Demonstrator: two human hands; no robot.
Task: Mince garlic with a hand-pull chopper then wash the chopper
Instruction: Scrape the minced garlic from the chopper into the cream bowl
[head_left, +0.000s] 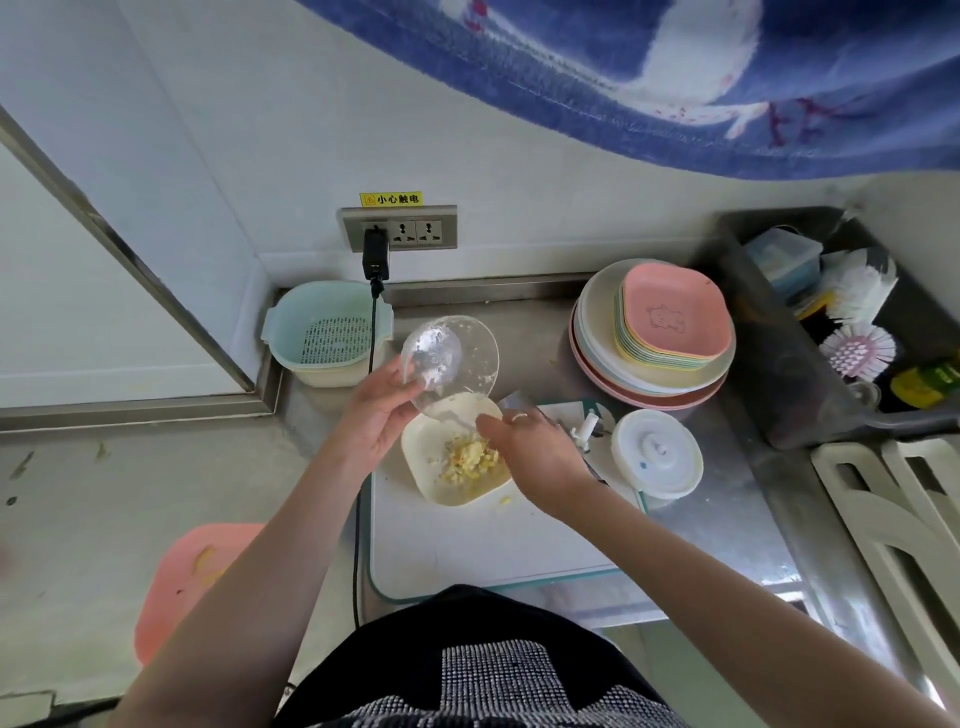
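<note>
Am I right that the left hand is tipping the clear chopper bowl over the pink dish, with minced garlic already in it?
Not quite. The head view shows the dish under the tilted chopper bowl is cream, not pink. The left hand does hold the bowl, and the minced garlic lies in that dish.

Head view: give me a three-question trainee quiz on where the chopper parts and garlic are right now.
1. True or false: the clear plastic chopper bowl is tilted over the cream square dish.
2. Which hand grips the clear bowl: A) left hand B) right hand?
3. Fill in: the minced yellowish garlic lies in the ____.

Key:
1. True.
2. A; the right hand reaches at the bowl's lower rim over the garlic.
3. Cream dish, on the white cutting board. The round white chopper lid lies apart, to the right.
</note>
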